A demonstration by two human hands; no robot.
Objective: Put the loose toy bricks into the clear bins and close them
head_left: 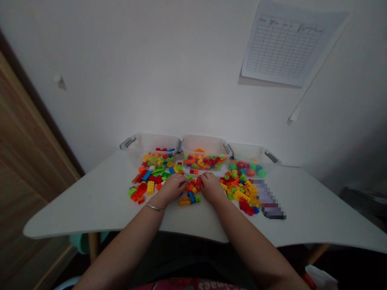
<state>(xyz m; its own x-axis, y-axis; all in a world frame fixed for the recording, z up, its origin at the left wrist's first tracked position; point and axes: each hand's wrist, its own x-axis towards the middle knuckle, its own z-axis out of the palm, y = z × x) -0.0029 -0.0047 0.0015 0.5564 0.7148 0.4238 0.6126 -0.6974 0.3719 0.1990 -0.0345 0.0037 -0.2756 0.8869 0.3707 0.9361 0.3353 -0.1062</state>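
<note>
My left hand (174, 187), with a bangle at its wrist, has its fingers curled in against a small cluster of red and orange toy bricks (194, 185). From the other side my right hand (212, 187) closes its fingers on the same cluster; the fingertips are small and partly hidden. Just in front of them lie an orange-yellow brick (185, 201) and a blue brick (192, 197), with a green one beside it. Loose bricks spread to the left, among them a yellow brick (150, 187). More lie to the right, including yellow bricks (242, 196) and red ones (246, 206).
Along the wall stand three clear plastic bins: a left bin (157, 141), a middle bin (205, 143) and a right bin (249, 150), all holding colourful pieces. A blurred-out flat object (269, 199) rests on the white table (90, 201) at right. A printed sheet (282, 44) hangs above.
</note>
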